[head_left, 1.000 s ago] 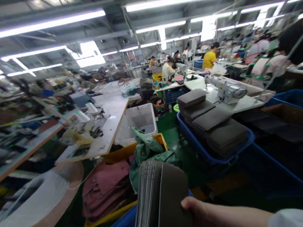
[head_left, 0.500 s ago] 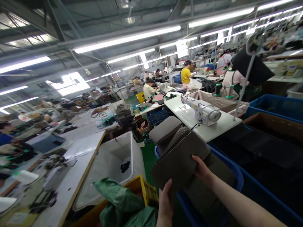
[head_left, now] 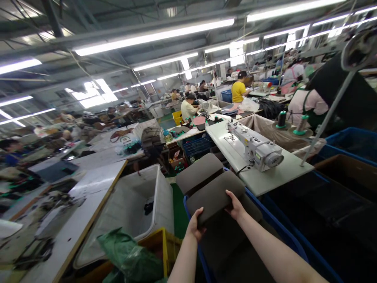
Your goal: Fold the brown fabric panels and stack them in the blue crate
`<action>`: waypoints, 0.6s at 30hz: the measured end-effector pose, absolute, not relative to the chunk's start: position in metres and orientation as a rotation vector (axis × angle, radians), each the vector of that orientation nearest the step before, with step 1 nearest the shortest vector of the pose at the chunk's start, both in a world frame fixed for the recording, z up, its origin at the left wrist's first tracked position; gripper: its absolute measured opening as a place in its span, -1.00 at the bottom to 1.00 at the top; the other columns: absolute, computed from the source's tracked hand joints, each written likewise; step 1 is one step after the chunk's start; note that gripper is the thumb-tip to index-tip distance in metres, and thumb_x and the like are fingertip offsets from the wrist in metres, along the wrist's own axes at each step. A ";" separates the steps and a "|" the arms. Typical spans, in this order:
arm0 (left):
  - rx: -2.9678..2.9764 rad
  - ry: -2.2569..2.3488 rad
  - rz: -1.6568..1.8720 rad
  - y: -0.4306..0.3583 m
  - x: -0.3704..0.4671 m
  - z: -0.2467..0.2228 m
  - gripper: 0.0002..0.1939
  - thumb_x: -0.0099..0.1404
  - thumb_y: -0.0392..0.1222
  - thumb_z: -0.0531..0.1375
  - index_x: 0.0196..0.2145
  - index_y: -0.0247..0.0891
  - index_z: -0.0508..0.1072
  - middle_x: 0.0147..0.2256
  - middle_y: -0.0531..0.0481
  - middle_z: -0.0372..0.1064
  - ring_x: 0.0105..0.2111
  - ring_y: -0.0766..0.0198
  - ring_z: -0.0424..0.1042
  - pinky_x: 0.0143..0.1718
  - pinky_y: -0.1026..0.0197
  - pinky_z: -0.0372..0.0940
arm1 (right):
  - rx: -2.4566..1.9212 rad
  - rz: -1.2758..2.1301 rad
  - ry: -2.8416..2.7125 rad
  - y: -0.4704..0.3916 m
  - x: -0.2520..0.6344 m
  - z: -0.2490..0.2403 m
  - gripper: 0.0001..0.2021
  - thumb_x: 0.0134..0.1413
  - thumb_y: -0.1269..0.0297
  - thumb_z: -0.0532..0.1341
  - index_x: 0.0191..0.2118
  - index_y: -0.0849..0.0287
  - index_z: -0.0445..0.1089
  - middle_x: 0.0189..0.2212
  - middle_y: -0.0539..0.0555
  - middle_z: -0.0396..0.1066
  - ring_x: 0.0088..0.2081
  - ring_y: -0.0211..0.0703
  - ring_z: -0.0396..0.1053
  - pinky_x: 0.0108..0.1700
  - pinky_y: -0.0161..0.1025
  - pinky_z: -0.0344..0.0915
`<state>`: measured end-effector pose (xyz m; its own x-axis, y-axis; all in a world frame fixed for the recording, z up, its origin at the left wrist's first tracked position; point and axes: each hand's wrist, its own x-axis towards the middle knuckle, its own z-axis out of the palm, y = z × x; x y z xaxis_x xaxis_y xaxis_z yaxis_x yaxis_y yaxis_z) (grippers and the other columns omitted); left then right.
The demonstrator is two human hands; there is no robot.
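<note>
Both hands grip a dark grey-brown fabric panel (head_left: 215, 195) above a blue bin (head_left: 298, 248). My left hand (head_left: 196, 227) closes on its near left edge, thumb on top. At its near right edge, my right hand (head_left: 235, 206) pinches it the same way, with some fingers hidden underneath. Just beyond lies a similar grey panel (head_left: 198, 173), its far end reaching over the bin's rim. More dark panels (head_left: 224, 239) fill the bin below my forearms; their number is hard to make out in the shadow.
A white sewing machine (head_left: 256, 143) stands on a pale table (head_left: 277, 179) at the right. To the left are a white tub (head_left: 165, 196), a yellow crate (head_left: 167, 239) with green plastic sheeting (head_left: 129, 251), and a wood-edged worktable (head_left: 97, 182). Several people work further back.
The panel has tilted down from a raised angle to lie flatter over the pile, and its pale stitched edge has gone from sight. Both hands moved with it. The view has shifted slightly.
</note>
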<state>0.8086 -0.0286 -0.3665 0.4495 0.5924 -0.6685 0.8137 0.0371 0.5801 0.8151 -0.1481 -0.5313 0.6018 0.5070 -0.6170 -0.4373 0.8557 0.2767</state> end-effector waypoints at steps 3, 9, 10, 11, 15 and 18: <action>1.640 1.284 -0.260 -0.024 0.812 -0.368 -0.67 0.22 -0.11 0.31 -0.17 -0.43 0.44 -0.32 -0.18 0.52 -0.39 0.17 0.54 -0.37 0.19 0.47 | 0.095 0.561 0.756 -0.141 0.822 -0.536 -0.61 -0.03 0.08 0.36 -0.08 0.03 0.34 -0.22 0.00 0.51 -0.16 -0.10 0.46 -0.22 -0.18 0.41; 1.754 1.364 -0.183 -0.021 0.828 -0.367 -0.71 0.32 -0.12 0.25 -0.10 -0.39 0.44 -0.25 -0.09 0.47 -0.36 0.29 0.49 -0.32 0.19 0.45 | 0.025 0.669 0.738 -0.141 0.834 -0.545 -0.61 0.05 0.08 0.36 -0.09 0.18 0.35 -0.20 0.10 0.47 -0.21 -0.09 0.44 -0.21 -0.15 0.40; 1.783 1.367 -0.155 -0.022 0.831 -0.367 -0.71 0.32 -0.13 0.25 -0.09 -0.39 0.44 -0.24 -0.09 0.47 -0.36 0.29 0.49 -0.32 0.19 0.44 | 0.008 0.683 0.727 -0.144 0.834 -0.546 -0.63 0.07 0.10 0.35 -0.08 0.21 0.35 -0.19 0.11 0.46 -0.22 -0.10 0.44 -0.20 -0.15 0.39; 1.808 1.360 -0.128 -0.024 0.833 -0.366 -0.71 0.32 -0.13 0.26 -0.09 -0.39 0.44 -0.24 -0.09 0.47 -0.35 0.29 0.49 -0.31 0.19 0.44 | -0.007 0.688 0.715 -0.146 0.833 -0.547 -0.65 0.11 0.13 0.33 -0.08 0.23 0.36 -0.17 0.11 0.45 -0.22 -0.12 0.43 -0.18 -0.14 0.39; 1.881 1.273 -0.065 -0.045 0.829 -0.359 -0.73 0.29 -0.17 0.28 -0.12 -0.41 0.48 -0.25 -0.14 0.51 -0.30 0.20 0.53 -0.26 0.16 0.45 | -0.045 0.654 0.649 -0.159 0.826 -0.543 -0.81 0.22 0.29 0.25 -0.09 0.26 0.37 -0.13 0.09 0.42 -0.20 -0.18 0.41 -0.14 -0.18 0.38; 1.990 1.235 -0.045 -0.067 0.808 -0.344 -0.76 0.36 -0.17 0.20 -0.10 -0.38 0.46 -0.19 -0.15 0.50 -0.23 0.17 0.53 -0.19 0.11 0.44 | -0.058 0.626 0.594 -0.168 0.819 -0.537 -0.87 0.24 0.32 0.23 -0.16 0.28 0.39 -0.18 0.08 0.42 -0.21 -0.19 0.42 -0.16 -0.18 0.39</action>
<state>0.8082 -0.0674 -0.3437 0.5273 0.7466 -0.4056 0.7743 -0.2258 0.5911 0.8195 -0.1681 -0.5367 0.6502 0.5347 -0.5398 -0.5669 0.8144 0.1238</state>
